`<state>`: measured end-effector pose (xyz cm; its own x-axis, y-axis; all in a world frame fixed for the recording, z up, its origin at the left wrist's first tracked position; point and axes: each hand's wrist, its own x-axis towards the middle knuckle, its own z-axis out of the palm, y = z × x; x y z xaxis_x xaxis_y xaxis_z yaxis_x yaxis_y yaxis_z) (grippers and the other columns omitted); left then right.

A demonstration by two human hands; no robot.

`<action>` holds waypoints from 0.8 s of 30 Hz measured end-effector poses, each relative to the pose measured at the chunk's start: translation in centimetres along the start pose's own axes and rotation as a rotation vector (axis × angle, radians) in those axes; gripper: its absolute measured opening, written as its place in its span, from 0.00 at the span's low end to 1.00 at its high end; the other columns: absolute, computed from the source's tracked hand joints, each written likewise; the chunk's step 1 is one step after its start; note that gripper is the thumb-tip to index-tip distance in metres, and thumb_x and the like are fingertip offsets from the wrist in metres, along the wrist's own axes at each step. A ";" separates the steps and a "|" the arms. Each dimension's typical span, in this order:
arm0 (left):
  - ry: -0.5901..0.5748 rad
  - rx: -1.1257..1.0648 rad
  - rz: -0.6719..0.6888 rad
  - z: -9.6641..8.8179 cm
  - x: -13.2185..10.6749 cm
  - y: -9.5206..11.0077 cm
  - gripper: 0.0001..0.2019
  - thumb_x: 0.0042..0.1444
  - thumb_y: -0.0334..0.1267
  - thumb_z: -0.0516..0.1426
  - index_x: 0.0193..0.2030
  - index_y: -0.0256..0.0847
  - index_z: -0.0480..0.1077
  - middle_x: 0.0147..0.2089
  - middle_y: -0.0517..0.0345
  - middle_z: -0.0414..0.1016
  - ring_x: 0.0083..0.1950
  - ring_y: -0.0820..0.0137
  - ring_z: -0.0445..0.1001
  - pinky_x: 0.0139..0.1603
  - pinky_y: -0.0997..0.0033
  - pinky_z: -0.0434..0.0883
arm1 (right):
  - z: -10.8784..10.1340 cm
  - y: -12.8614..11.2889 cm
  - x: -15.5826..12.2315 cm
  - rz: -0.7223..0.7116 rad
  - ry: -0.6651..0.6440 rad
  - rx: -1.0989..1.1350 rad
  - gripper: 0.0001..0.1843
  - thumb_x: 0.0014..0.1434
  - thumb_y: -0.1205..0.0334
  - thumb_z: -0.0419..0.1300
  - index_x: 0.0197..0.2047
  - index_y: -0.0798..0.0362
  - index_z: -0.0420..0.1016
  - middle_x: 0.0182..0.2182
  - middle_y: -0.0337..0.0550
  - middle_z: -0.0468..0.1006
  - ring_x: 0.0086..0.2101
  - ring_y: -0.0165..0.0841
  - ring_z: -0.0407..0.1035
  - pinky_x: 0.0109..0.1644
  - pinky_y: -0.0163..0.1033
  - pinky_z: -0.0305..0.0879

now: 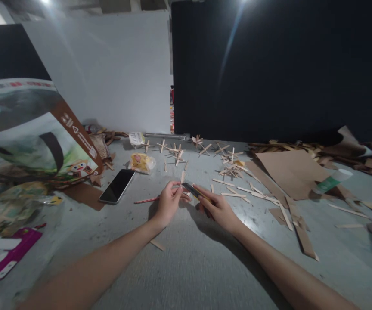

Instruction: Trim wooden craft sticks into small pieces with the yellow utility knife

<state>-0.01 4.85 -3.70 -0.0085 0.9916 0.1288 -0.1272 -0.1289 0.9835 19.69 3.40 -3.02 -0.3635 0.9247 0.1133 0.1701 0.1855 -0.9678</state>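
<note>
Between the fingertips of my left hand point(169, 202) is a short wooden craft stick point(182, 177), its upper end pointing away from me. My right hand point(220, 209) is closed around a yellow and black utility knife point(202, 194). The knife's dark blade end meets the stick at my left fingertips; I cannot tell how deep it sits. A red and white striped pencil point(146, 200) lies beside my left hand. Loose craft sticks point(233, 195) are scattered beyond my right hand. Small crossed-stick pieces point(177, 155) stand and lie further back.
A black phone point(117, 186), a wrapped snack point(141, 163) and a large printed bag point(37, 137) are on the left, with a magenta object point(10, 256) nearer. On the right lie cardboard sheets point(291, 172) and a green-white glue tube point(333, 181). Dark panels point(279, 69) stand behind.
</note>
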 end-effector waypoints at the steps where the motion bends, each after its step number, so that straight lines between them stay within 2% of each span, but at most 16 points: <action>1: -0.005 -0.003 0.002 0.0 0.0 0.0 0.17 0.59 0.53 0.66 0.43 0.45 0.68 0.33 0.57 0.85 0.30 0.65 0.84 0.34 0.67 0.78 | 0.0 0.0 0.0 0.002 0.012 0.013 0.37 0.69 0.42 0.57 0.74 0.55 0.68 0.24 0.37 0.72 0.18 0.26 0.56 0.22 0.33 0.54; 5: -0.007 -0.011 0.015 0.0 -0.1 0.0 0.19 0.59 0.53 0.66 0.44 0.43 0.68 0.36 0.55 0.85 0.30 0.67 0.83 0.33 0.70 0.77 | 0.0 -0.1 0.0 0.015 0.057 0.066 0.40 0.69 0.40 0.56 0.75 0.55 0.66 0.24 0.37 0.72 0.17 0.26 0.56 0.21 0.33 0.54; 10: 0.003 -0.017 0.001 0.1 0.0 -0.1 0.15 0.61 0.49 0.65 0.46 0.44 0.68 0.34 0.57 0.84 0.30 0.65 0.84 0.35 0.67 0.79 | 0.0 -0.6 -0.2 0.004 0.004 -0.006 0.38 0.68 0.43 0.58 0.73 0.57 0.70 0.22 0.35 0.70 0.18 0.25 0.53 0.22 0.32 0.52; 17: 0.019 0.001 0.013 0.1 0.1 -0.2 0.13 0.62 0.46 0.65 0.47 0.45 0.70 0.37 0.56 0.85 0.33 0.63 0.85 0.35 0.67 0.80 | 0.1 -0.6 -0.2 -0.005 0.014 -0.036 0.36 0.69 0.45 0.56 0.73 0.58 0.69 0.23 0.35 0.71 0.19 0.26 0.54 0.23 0.32 0.52; 21: 0.023 0.001 0.015 0.0 0.0 -0.2 0.12 0.62 0.44 0.65 0.49 0.45 0.73 0.38 0.54 0.86 0.36 0.61 0.87 0.38 0.65 0.81 | 0.1 -0.5 -0.2 -0.020 0.015 -0.053 0.36 0.69 0.45 0.56 0.73 0.57 0.69 0.22 0.36 0.71 0.19 0.26 0.54 0.23 0.32 0.52; 24: 0.025 0.006 0.020 -0.1 0.0 -0.5 0.16 0.61 0.44 0.66 0.52 0.41 0.75 0.40 0.50 0.87 0.40 0.59 0.87 0.42 0.63 0.82 | 0.1 -0.5 -0.2 -0.015 0.007 -0.049 0.37 0.69 0.44 0.56 0.73 0.57 0.69 0.22 0.36 0.71 0.19 0.26 0.54 0.23 0.32 0.52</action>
<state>-0.09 4.95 -4.20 -0.0354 0.9888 0.1451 -0.1211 -0.1483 0.9815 19.60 3.06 -2.57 -0.3598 0.9240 0.1297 0.2094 0.2154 -0.9538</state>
